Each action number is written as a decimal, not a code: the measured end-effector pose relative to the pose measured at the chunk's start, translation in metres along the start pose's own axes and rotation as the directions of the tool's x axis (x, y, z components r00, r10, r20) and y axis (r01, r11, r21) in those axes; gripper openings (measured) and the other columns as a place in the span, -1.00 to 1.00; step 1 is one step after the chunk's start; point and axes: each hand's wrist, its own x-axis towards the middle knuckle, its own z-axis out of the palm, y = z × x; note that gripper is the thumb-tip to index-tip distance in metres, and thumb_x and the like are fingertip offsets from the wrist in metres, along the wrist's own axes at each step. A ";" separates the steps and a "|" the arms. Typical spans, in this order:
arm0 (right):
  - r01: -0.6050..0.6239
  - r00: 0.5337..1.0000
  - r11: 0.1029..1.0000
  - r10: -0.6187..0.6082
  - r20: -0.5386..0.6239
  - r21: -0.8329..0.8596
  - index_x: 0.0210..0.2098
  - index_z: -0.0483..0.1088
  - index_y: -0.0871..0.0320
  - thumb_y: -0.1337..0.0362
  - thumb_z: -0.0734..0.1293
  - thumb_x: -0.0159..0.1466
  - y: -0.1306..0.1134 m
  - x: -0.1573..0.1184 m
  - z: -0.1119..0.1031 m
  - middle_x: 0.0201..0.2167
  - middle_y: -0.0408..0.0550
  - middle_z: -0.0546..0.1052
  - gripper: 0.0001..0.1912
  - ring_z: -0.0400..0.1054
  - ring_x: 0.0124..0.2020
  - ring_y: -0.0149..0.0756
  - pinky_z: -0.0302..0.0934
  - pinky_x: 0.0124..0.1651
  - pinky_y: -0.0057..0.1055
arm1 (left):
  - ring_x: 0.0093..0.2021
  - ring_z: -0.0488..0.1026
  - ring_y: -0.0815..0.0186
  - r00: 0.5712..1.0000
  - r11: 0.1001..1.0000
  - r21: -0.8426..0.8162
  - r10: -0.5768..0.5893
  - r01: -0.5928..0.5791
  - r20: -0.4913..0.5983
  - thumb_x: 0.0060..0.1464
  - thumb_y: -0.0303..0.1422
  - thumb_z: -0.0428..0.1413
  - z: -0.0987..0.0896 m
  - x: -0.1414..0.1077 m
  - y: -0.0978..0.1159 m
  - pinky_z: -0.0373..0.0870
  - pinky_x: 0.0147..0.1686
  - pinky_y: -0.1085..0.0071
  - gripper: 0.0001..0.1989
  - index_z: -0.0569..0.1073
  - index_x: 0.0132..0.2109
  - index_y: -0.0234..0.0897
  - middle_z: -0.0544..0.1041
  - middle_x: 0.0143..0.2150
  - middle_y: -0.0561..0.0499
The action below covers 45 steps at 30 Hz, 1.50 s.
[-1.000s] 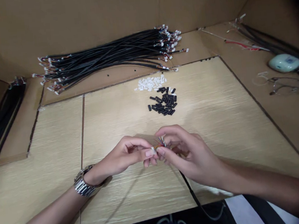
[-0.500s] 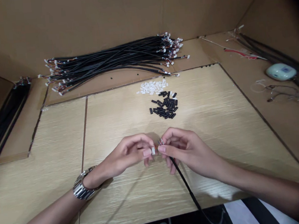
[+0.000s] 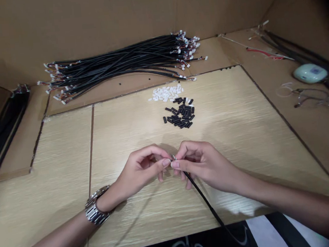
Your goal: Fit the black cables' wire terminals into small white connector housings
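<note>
My right hand (image 3: 199,162) pinches the end of a black cable (image 3: 201,192), which runs down over the table's front edge. Thin bare wires show above the fingertips. My left hand (image 3: 148,165) meets it at those wires, thumb and index finger pressed together at the wire ends. Whatever lies between the left fingertips is hidden. Beyond the hands are a pile of small black sleeves (image 3: 184,116) and, behind it, a pile of white connectors (image 3: 166,93).
Black cables with white plugs (image 3: 119,64) lie in a bundle at the back. Another dark bundle (image 3: 4,122) is at the left. On the right are a pale green oval object (image 3: 310,73), glasses (image 3: 318,98) and more cables. Cardboard walls (image 3: 92,22) surround the table.
My left fingertips have closed in on the wires by my right thumb. The white connector seen between the left fingers is now out of sight.
</note>
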 end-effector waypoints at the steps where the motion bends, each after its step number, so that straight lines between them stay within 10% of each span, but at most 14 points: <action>1: 0.005 1.000 1.000 -0.005 -0.002 0.005 -0.34 0.39 0.18 0.18 0.44 0.24 0.000 0.000 0.000 -0.45 -0.17 0.49 -0.79 0.38 -0.53 -0.47 0.41 -0.55 -0.52 | -0.53 0.47 0.49 1.000 1.000 -0.004 -0.006 0.006 -0.004 0.20 -0.45 0.19 0.000 0.000 0.000 0.49 -0.52 0.62 -0.95 0.51 -0.20 -0.36 0.51 -0.38 0.03; 15: 0.003 1.000 0.996 -0.002 -0.010 0.094 -0.24 0.29 0.12 0.19 0.33 0.33 0.003 0.003 0.005 -0.48 -0.20 0.47 -0.85 0.39 -0.54 -0.44 0.42 -0.60 -0.53 | -0.51 0.48 0.43 0.996 0.999 -0.031 -0.021 0.018 -0.083 0.15 -0.39 0.23 0.005 -0.001 -0.005 0.57 -0.62 0.56 -0.88 0.51 -0.19 -0.36 0.48 -0.41 0.03; 21: 0.049 0.999 0.995 -0.046 -0.029 0.087 0.09 0.20 0.00 0.29 0.27 0.38 0.003 0.003 0.004 -0.50 -0.26 0.46 -0.69 0.36 -0.60 -0.46 0.40 -0.61 -0.52 | -0.48 0.49 0.45 0.997 0.999 0.043 0.020 -0.017 -0.071 0.17 -0.40 0.22 0.006 -0.001 -0.002 0.56 -0.64 0.59 -0.91 0.52 -0.19 -0.35 0.47 -0.23 -0.03; 32: 0.125 0.980 0.949 -0.164 -0.116 -0.289 -0.23 0.40 0.13 0.19 0.31 0.36 0.005 -0.005 0.008 -0.42 -0.17 0.47 -0.87 0.37 -0.47 -0.45 0.43 -0.51 -0.55 | -0.55 0.45 0.49 0.986 0.994 0.085 0.074 -0.062 -0.147 0.16 -0.39 0.22 0.009 -0.002 -0.001 0.52 -0.66 0.62 -0.91 0.52 -0.23 -0.33 0.46 -0.32 0.02; 45: 0.176 0.984 0.954 -0.166 0.060 -0.241 -0.20 0.25 0.11 0.25 0.18 0.43 0.005 -0.009 0.012 -0.40 -0.24 0.35 -0.92 0.27 -0.58 -0.56 0.38 -0.60 -0.61 | -0.54 0.46 0.47 0.988 0.993 0.078 0.096 -0.088 -0.117 0.19 -0.44 0.19 0.008 -0.003 -0.003 0.56 -0.62 0.58 -0.94 0.51 -0.18 -0.32 0.45 -0.32 0.02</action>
